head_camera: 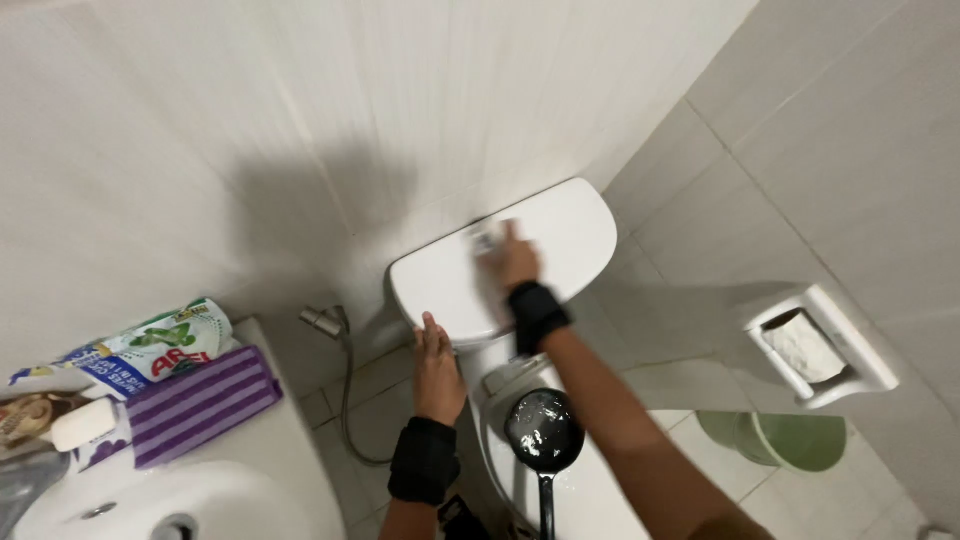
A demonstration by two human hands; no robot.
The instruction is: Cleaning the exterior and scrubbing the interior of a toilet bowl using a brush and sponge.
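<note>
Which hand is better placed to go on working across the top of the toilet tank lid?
Probably the right hand: it already lies on top of the tank lid, by the flush button, blurred. The left hand only rests flat against the lid's front edge, lower down.

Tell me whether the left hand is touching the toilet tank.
Touching. The head view shows the left hand with fingertips pressed against the front edge of the white toilet tank, no gap visible.
</note>
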